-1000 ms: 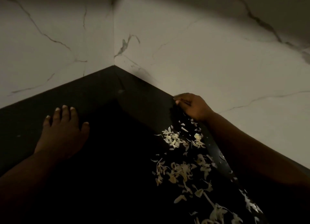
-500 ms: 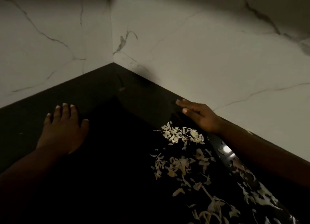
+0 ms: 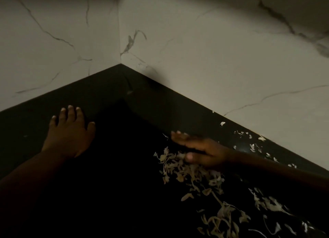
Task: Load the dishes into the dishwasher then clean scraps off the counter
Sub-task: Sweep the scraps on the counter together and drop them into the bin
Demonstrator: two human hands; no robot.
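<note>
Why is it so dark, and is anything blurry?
Head view: dim light leaves the black counter nearly featureless; the right hand is motion-blurred over the scraps; the left hand looks sharp; the marble wall is brightest.

Hands on a dark desk (image 3: 110, 166)

The left hand (image 3: 69, 136) lies flat; at 4 o'clock, the blurry right hand (image 3: 201, 151) touches pale scraps (image 3: 194, 175).

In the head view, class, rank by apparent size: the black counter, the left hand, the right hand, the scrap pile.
1. Glossy black stone counter
2. Pile of pale vegetable scraps
3. Left hand and right hand: look alike; the right is blurred.
</note>
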